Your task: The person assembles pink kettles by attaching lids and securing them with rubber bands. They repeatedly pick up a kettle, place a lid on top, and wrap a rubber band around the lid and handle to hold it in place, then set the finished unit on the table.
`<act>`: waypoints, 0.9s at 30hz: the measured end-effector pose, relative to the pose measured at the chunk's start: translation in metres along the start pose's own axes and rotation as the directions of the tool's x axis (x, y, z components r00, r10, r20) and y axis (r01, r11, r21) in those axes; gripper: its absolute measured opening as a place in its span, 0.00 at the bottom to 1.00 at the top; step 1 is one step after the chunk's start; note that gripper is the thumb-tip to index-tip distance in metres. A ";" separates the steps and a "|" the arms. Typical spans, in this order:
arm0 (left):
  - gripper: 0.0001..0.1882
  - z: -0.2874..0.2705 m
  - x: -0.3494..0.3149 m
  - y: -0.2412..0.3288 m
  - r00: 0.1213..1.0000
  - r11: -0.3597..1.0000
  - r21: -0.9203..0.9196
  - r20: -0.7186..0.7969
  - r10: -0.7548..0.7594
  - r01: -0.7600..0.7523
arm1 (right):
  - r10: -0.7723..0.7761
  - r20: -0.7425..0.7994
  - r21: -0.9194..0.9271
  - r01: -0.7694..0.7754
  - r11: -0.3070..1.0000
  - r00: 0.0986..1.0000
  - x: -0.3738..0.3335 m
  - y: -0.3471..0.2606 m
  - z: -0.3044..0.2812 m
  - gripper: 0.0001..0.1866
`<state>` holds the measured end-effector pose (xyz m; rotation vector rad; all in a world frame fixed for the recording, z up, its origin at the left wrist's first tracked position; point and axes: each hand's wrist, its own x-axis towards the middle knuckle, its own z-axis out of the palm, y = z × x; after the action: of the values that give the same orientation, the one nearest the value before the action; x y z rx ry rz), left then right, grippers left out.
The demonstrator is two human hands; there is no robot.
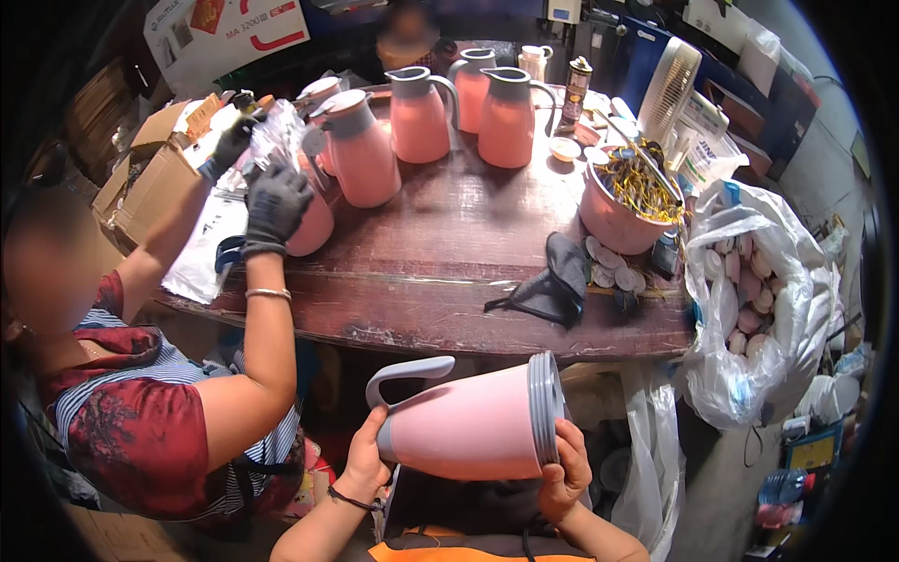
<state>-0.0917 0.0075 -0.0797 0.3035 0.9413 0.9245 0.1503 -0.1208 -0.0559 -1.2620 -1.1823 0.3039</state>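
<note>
From my remote post I find the jug (464, 421) held on its side, near of the table (421, 309). The left hand (368, 454) is clamped on its collar (386, 442), beside the handle (403, 369); the right hand (567, 473) grips the rim of the ridged base (541, 403). I judge that sound handling requires both ends supported, the body steady and even finger pressure at the base.

Dark cloth (554, 279) on brown table (426, 248)
</note>
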 end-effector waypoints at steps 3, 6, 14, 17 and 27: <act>0.19 0.001 0.007 0.001 0.979 0.979 -0.014 0.031 -0.201 0.201 | -0.181 0.105 0.035 0.178 0.983 0.978 0.006 0.007 -0.016 0.21; 0.20 0.011 0.014 0.004 0.971 0.973 0.031 0.065 -0.229 0.227 | -0.166 0.122 0.077 0.158 0.984 0.979 0.005 0.010 -0.025 0.17; 0.29 0.065 -0.025 0.056 0.419 -0.221 0.557 0.784 0.458 -0.800 | 0.764 0.324 0.821 -0.568 0.067 0.558 0.008 0.040 -0.012 0.18; 0.47 0.085 -0.020 0.057 0.661 0.226 0.629 0.642 0.389 -0.744 | 0.784 0.253 0.821 -0.554 0.136 0.567 0.019 0.038 -0.015 0.16; 0.28 0.082 -0.002 0.034 0.754 0.318 0.686 0.564 0.337 -0.655 | 0.616 0.024 0.630 -0.490 0.602 0.788 -0.003 0.055 -0.028 0.21</act>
<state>-0.0454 0.0383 -0.0109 1.7048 0.9450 0.8405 0.1940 -0.1192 -0.0995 -1.0072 -0.4007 0.9342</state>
